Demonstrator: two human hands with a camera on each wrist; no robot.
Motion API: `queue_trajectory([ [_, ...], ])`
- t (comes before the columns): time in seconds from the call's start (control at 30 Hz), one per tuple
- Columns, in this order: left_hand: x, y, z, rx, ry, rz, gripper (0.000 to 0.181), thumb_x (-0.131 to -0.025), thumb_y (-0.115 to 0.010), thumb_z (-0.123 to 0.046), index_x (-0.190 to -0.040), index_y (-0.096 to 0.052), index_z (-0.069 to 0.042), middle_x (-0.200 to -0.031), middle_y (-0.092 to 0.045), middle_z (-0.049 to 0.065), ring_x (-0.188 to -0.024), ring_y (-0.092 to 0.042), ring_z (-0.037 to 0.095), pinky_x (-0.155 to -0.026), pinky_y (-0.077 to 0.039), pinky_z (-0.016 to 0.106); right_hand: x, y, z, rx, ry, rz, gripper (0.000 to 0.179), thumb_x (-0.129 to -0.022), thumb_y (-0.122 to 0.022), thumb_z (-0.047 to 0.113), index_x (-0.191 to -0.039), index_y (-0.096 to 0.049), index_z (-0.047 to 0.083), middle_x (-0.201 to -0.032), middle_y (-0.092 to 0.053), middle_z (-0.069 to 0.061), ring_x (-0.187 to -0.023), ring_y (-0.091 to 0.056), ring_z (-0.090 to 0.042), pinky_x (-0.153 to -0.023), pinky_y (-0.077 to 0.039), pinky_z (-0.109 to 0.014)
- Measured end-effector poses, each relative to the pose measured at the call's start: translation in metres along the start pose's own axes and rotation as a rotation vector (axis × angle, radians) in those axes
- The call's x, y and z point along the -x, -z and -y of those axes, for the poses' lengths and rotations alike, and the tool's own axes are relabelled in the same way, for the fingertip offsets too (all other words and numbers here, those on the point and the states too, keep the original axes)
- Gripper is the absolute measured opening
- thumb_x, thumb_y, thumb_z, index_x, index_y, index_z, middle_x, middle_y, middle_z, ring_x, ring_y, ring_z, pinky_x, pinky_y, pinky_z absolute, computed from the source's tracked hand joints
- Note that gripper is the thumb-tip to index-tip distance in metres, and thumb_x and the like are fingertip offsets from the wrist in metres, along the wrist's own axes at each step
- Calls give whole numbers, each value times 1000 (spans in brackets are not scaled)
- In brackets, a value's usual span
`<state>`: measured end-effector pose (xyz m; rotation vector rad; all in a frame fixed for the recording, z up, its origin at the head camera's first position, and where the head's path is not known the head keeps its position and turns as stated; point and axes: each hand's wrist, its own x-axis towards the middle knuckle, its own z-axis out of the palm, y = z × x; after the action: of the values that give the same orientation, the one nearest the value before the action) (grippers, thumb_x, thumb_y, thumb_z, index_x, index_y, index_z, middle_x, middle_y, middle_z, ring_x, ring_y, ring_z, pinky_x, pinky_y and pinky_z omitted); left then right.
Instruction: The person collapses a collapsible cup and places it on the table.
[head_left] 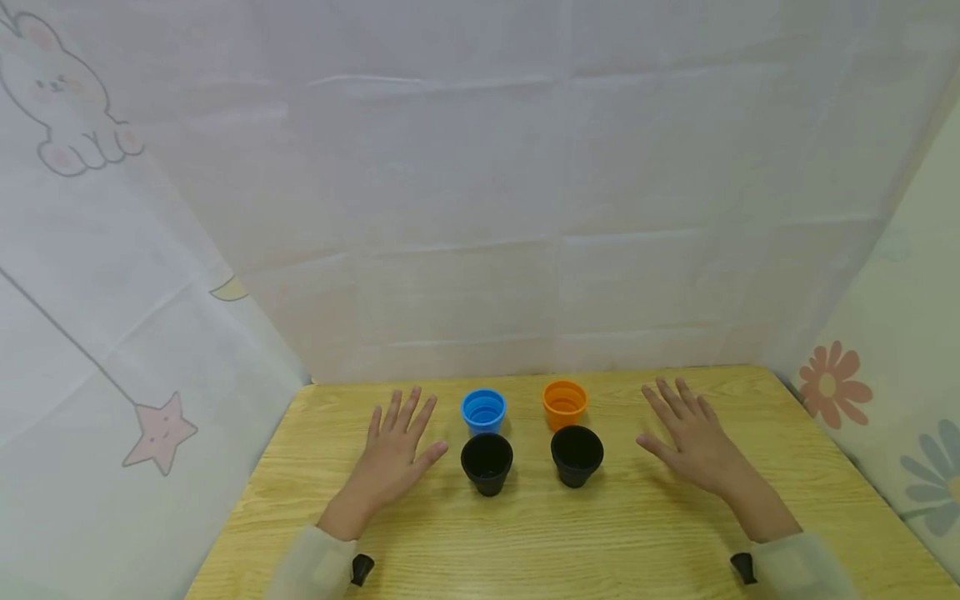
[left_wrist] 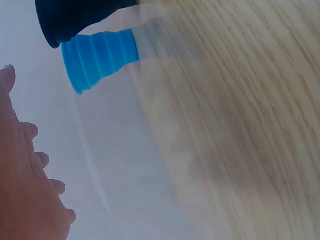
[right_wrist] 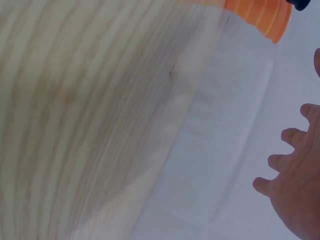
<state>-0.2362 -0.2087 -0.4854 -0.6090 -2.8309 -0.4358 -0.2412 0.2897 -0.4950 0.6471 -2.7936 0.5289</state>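
Note:
Four cups would be a count too high, so several ribbed cups stand upright on the wooden table (head_left: 420,542). At the back are a blue cup (head_left: 483,410) and an orange cup (head_left: 565,403). In front of them stand a left black cup (head_left: 487,464) and a right black cup (head_left: 577,456). My left hand (head_left: 393,458) is spread, palm down, left of the cups, its thumb pointing toward the left black cup. On the other side my right hand (head_left: 693,446) is spread too, apart from the right black cup. Both hands hold nothing. The left wrist view shows the blue cup (left_wrist: 100,57) from the side.
A pale cloth wall (head_left: 480,208) rises behind the table's back edge. Printed cloth hangs at both sides, with a pink star (head_left: 161,433) at left and a red flower (head_left: 835,384) at right. Small black pieces sit by both sleeves.

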Motion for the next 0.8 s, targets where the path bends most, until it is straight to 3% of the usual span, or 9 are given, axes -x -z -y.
queue_trajectory([
  [0.23, -3, -5, -12, 5, -36, -17, 76, -103, -46, -57, -163, -18, -20, -170, -7, 7, -156, 2, 36, -119, -2, 68, 0, 0, 11, 2, 20, -2, 81, -101, -60, 46, -163, -18, 16, -167, -12, -20, -154, -2, -45, -114, -11, -74],
  [0.4, -5, -8, -19, 0, -41, 7, 76, -103, -43, -59, -164, -14, -24, -170, -3, 5, -156, 6, 32, -121, 0, 66, -1, -2, 16, 1, 33, -1, 80, -101, -59, 45, -164, -17, 18, -168, -11, -18, -154, -2, -43, -115, -11, -73],
  [0.6, -7, -10, -27, -6, -76, -12, 76, -102, -44, -61, -164, -15, -26, -170, -8, 8, -156, 1, 36, -119, -5, 68, -2, -6, 21, 2, 41, 0, 80, -101, -59, 46, -164, -16, 20, -168, -10, -16, -154, -2, -43, -117, -9, -70],
  [0.8, -8, -11, -37, 17, -76, 21, 76, -103, -42, -61, -163, -13, -26, -170, -3, 4, -156, 5, 32, -121, -1, 65, -2, -7, 29, -9, 51, 3, 79, -101, -59, 47, -164, -17, 21, -169, -11, -15, -154, -2, -42, -118, -8, -70],
])
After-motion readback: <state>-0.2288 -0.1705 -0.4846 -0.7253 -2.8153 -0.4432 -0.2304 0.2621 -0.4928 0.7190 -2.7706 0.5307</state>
